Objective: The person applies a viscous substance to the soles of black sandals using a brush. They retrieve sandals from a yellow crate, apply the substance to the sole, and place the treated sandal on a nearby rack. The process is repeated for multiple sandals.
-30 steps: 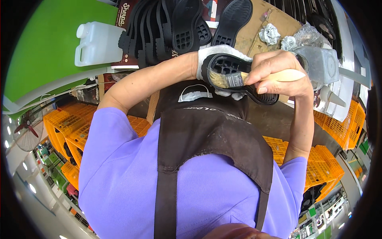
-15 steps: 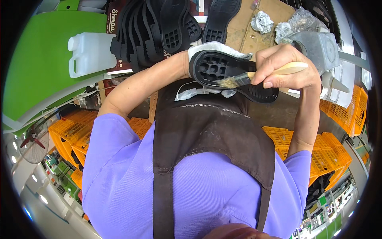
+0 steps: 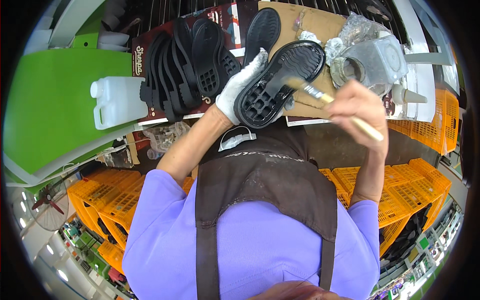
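A black shoe sole (image 3: 280,75) is tilted up over the bench's near edge, its hollow grid at the lower left and a wet shine along its rim. My left hand (image 3: 245,82), in a white glove, wraps round the sole's left side; its thumb lies along the edge and the other fingers are mostly hidden beneath. My bare right hand (image 3: 357,112) is closed round the pale wooden handle of a flat paintbrush (image 3: 325,97). The brush's bristles are blurred and sit over the sole's middle; I cannot tell whether they touch it.
Several black soles (image 3: 175,65) stand in a row at the back left, beside a white plastic jug (image 3: 120,102) on a green surface. Another sole (image 3: 262,32) lies on cardboard (image 3: 295,22). At right are a clear wide-mouthed container (image 3: 375,62) and a nozzle bottle (image 3: 407,95). Orange crates (image 3: 400,190) stand below.
The sole has moved forward and turned, its solid end now pointing up and right. My right hand has drawn back with the brush, and its handle now slants down to the right.
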